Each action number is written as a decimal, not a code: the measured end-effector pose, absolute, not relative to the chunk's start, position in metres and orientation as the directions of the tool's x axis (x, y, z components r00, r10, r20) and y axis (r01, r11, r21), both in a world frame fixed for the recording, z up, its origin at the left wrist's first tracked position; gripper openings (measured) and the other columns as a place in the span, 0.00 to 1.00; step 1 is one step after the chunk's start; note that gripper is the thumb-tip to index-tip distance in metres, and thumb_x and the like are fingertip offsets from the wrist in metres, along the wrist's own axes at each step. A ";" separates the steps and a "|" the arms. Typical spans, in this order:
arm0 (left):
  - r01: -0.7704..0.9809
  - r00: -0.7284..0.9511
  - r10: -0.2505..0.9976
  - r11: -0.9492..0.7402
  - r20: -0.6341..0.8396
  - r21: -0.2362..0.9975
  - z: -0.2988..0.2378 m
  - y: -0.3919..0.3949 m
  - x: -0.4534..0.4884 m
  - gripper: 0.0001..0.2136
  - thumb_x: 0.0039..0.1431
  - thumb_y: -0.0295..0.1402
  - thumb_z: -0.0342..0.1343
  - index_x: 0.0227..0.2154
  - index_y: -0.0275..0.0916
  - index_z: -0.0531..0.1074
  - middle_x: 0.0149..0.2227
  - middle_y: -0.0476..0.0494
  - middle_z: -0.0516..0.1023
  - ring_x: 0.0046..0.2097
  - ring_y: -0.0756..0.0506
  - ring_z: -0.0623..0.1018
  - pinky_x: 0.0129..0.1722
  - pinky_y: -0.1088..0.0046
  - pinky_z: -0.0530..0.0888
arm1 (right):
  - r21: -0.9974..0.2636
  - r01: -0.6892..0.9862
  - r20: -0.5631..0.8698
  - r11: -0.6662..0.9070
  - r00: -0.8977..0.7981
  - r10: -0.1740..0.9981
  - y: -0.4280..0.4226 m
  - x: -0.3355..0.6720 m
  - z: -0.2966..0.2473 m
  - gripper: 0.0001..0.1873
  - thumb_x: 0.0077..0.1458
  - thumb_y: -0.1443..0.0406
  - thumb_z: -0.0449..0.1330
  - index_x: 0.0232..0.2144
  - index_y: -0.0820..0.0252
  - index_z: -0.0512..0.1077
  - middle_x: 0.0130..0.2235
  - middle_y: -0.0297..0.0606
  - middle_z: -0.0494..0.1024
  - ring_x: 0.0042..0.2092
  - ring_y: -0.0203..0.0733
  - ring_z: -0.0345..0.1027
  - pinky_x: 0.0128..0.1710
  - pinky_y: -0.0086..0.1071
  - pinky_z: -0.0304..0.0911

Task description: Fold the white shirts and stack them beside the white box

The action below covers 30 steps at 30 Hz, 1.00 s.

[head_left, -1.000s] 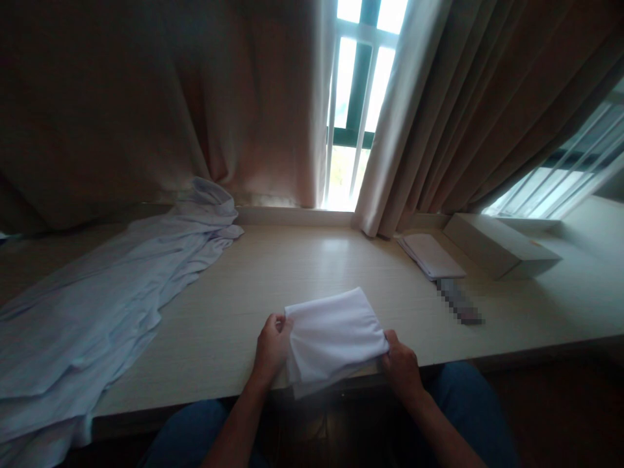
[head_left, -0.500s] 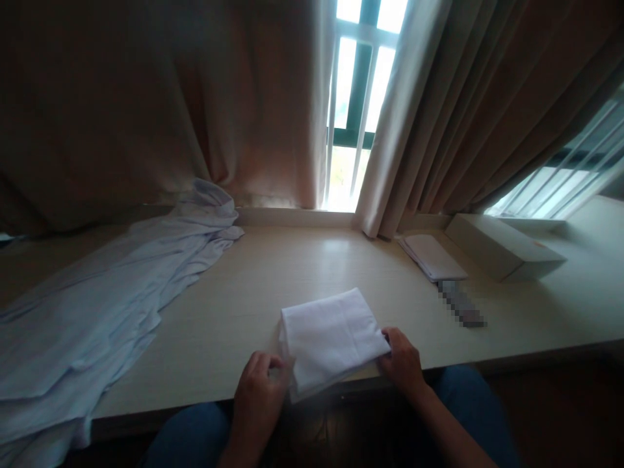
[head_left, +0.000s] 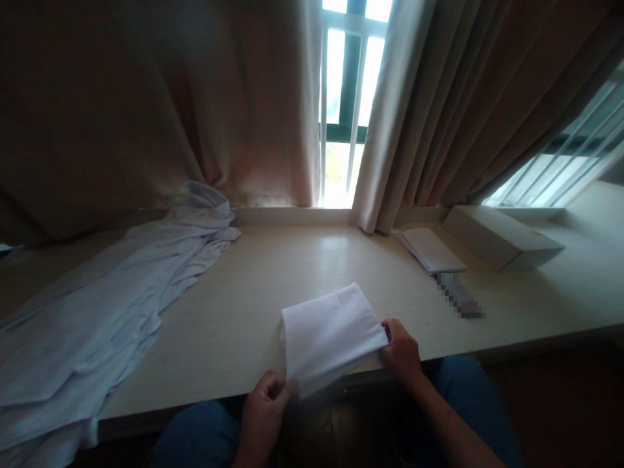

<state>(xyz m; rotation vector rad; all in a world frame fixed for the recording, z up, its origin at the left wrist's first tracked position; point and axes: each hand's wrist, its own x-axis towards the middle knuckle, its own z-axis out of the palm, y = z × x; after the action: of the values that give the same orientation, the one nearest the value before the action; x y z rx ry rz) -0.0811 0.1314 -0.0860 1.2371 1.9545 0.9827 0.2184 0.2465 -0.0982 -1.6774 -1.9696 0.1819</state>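
A folded white cloth [head_left: 331, 335] lies at the front edge of the table, its near side reaching a little over the edge. My left hand [head_left: 267, 398] pinches the cloth's near left corner between thumb and fingers. At the opposite side my right hand [head_left: 400, 348] grips the right corner, with the fingertips partly hidden behind the fabric. The cloth looks flat on top, with layered edges showing at its left side.
A long heap of loose white cloth [head_left: 131, 279] covers the table's left part and hangs over its front. Toward the right back are another folded white cloth [head_left: 433, 250], a blurred-out narrow object [head_left: 459, 296] and a pale box [head_left: 504, 239]. Curtains [head_left: 253, 104] hang behind.
My left hand has moved slightly down and right onto the cloth's near left corner. My right hand stays at the right corner. The view has shifted slightly.
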 end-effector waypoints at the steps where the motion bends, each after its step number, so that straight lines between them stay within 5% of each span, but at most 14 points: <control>1: 0.451 -0.378 0.920 0.284 -0.108 0.846 -0.086 0.131 -0.082 0.22 0.50 0.56 0.54 0.19 0.40 0.64 0.22 0.53 0.62 0.27 0.50 0.66 0.28 0.75 0.63 | -0.435 0.877 0.310 0.206 -0.069 0.948 0.247 0.218 -0.099 0.17 0.47 0.73 0.53 0.41 0.58 0.66 0.39 0.37 0.72 0.38 0.41 0.67 0.36 0.29 0.56; 8: 0.529 -0.221 0.972 0.185 -0.076 0.828 -0.084 0.127 -0.075 0.19 0.51 0.50 0.56 0.19 0.40 0.69 0.27 0.50 0.68 0.31 0.48 0.70 0.33 0.75 0.66 | -0.442 0.870 0.310 0.219 -0.082 0.947 0.245 0.218 -0.100 0.16 0.49 0.72 0.53 0.43 0.59 0.65 0.40 0.37 0.73 0.40 0.41 0.68 0.36 0.29 0.56; 17: 0.684 -0.255 0.967 0.184 -0.006 0.706 -0.085 0.127 -0.071 0.17 0.56 0.49 0.51 0.21 0.41 0.67 0.27 0.48 0.70 0.31 0.47 0.72 0.35 0.71 0.68 | -0.438 0.873 0.303 0.216 -0.083 0.950 0.244 0.218 -0.098 0.18 0.50 0.71 0.54 0.45 0.58 0.65 0.39 0.36 0.75 0.39 0.41 0.69 0.35 0.28 0.56; 22: 0.783 -0.365 0.895 0.147 0.255 0.605 -0.055 0.132 -0.057 0.14 0.55 0.49 0.53 0.31 0.43 0.69 0.34 0.43 0.73 0.40 0.41 0.73 0.43 0.64 0.70 | -0.407 0.889 0.297 0.209 -0.087 0.951 0.244 0.217 -0.100 0.19 0.50 0.71 0.54 0.46 0.58 0.64 0.40 0.37 0.75 0.40 0.42 0.69 0.35 0.29 0.56; 26: 0.867 -0.181 0.904 -0.039 0.386 0.498 -0.030 0.164 -0.028 0.12 0.59 0.45 0.51 0.38 0.43 0.71 0.42 0.39 0.74 0.49 0.38 0.72 0.51 0.60 0.68 | -0.353 0.915 0.291 0.196 -0.091 0.952 0.242 0.212 -0.099 0.21 0.51 0.73 0.54 0.49 0.60 0.63 0.43 0.41 0.76 0.41 0.43 0.70 0.37 0.29 0.56; 30: 0.925 -0.010 0.918 -0.142 0.397 0.354 -0.035 0.209 -0.006 0.21 0.60 0.44 0.50 0.53 0.41 0.68 0.58 0.36 0.68 0.61 0.36 0.64 0.60 0.54 0.60 | -0.308 0.935 0.310 0.174 -0.074 0.948 0.241 0.209 -0.099 0.21 0.54 0.72 0.53 0.51 0.61 0.62 0.43 0.43 0.76 0.40 0.44 0.71 0.37 0.29 0.57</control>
<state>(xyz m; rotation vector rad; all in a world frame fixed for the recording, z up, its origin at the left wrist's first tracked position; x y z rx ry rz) -0.0055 0.2088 -0.0355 2.2183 2.0650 0.8716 0.2092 0.2410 -0.0989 -1.7736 -2.0220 0.0389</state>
